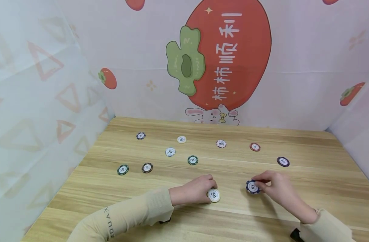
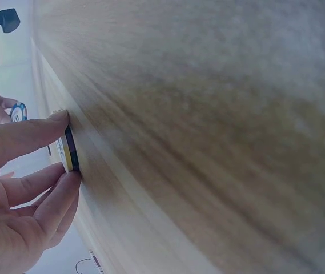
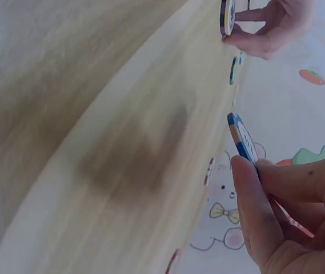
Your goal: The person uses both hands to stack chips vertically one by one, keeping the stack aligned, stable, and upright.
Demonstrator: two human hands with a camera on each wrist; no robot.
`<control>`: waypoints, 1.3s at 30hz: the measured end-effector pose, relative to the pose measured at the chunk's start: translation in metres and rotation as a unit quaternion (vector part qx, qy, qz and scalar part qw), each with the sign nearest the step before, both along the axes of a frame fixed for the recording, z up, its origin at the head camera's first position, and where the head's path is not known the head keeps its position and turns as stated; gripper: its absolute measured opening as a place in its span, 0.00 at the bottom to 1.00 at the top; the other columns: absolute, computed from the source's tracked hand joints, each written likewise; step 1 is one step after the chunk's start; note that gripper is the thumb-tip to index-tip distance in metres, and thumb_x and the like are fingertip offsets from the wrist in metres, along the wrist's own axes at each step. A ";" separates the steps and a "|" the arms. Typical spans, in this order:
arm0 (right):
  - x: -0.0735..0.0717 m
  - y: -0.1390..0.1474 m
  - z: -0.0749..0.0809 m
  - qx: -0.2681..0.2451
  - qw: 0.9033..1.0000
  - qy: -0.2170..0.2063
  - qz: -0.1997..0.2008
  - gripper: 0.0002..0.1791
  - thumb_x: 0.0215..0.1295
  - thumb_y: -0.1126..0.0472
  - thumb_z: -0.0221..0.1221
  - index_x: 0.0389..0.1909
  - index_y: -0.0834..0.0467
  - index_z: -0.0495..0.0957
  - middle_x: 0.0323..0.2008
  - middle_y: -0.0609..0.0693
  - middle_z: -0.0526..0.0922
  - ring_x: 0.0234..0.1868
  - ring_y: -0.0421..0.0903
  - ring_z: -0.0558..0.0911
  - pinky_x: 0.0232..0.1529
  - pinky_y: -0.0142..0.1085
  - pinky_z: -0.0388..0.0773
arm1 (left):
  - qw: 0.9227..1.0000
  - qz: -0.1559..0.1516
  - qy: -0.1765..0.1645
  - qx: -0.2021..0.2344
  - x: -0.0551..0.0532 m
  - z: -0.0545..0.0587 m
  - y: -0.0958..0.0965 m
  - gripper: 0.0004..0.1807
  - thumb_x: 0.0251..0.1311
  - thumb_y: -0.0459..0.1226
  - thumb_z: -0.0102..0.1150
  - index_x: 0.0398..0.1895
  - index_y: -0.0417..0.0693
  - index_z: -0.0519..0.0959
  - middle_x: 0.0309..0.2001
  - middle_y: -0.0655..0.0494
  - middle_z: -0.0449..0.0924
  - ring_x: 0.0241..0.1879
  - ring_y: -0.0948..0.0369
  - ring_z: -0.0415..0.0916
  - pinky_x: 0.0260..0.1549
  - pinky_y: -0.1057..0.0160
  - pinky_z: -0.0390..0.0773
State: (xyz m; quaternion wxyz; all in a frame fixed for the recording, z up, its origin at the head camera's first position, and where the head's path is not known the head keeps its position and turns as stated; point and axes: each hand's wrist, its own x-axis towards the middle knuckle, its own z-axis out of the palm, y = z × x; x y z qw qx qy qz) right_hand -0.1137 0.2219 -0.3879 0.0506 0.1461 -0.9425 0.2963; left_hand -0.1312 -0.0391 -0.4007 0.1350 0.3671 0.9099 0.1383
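Note:
My left hand (image 1: 198,190) holds the edges of a cream poker chip (image 1: 214,195) marked 50 between thumb and fingers, down at the tabletop. In the left wrist view, a dark chip (image 2: 74,154) sits directly beneath the cream one, the two stacked together. To the right, my right hand (image 1: 276,186) pinches a dark blue poker chip (image 1: 252,187) marked 10 by its right edge. That blue chip (image 3: 242,137) is raised off the wood in the right wrist view, tilted, with the hand's shadow below on the table.
On the wooden table (image 1: 233,218), several chips lie spread out farther back: green (image 1: 193,160), black (image 1: 147,167), white-and-blue (image 1: 170,152), red (image 1: 255,147) and purple (image 1: 283,161) among them. A printed cloth (image 1: 136,57) hangs behind the table, with more cloth at both sides.

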 end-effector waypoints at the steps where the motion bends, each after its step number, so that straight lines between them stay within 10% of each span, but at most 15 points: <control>1: 0.000 -0.002 0.000 -0.011 1.000 -0.018 0.000 0.07 0.48 0.69 0.64 0.31 0.59 0.83 0.31 0.51 0.82 0.23 0.36 0.78 0.22 0.28 0.73 | 1.000 -0.001 0.001 0.000 0.000 0.000 0.000 0.19 0.41 0.36 0.70 0.41 0.46 0.78 0.34 0.62 0.70 0.31 0.71 0.66 0.33 0.77 0.68; 12: -0.001 -0.018 -0.006 -0.136 0.977 -0.161 0.012 0.10 0.52 0.71 0.60 0.37 0.68 0.80 0.31 0.55 0.81 0.22 0.42 0.79 0.24 0.31 0.78 | 1.000 -0.001 -0.001 -0.003 -0.001 -0.001 0.000 0.19 0.41 0.36 0.71 0.40 0.47 0.78 0.34 0.62 0.70 0.32 0.71 0.65 0.33 0.77 0.68; 39: -0.003 -0.060 -0.029 -0.276 0.909 -0.308 0.045 0.13 0.57 0.74 0.55 0.43 0.78 0.73 0.36 0.63 0.81 0.34 0.46 0.81 0.32 0.36 0.80 | 1.000 -0.007 0.009 -0.008 -0.002 -0.002 -0.001 0.20 0.40 0.37 0.71 0.41 0.47 0.78 0.33 0.62 0.69 0.31 0.71 0.65 0.32 0.77 0.67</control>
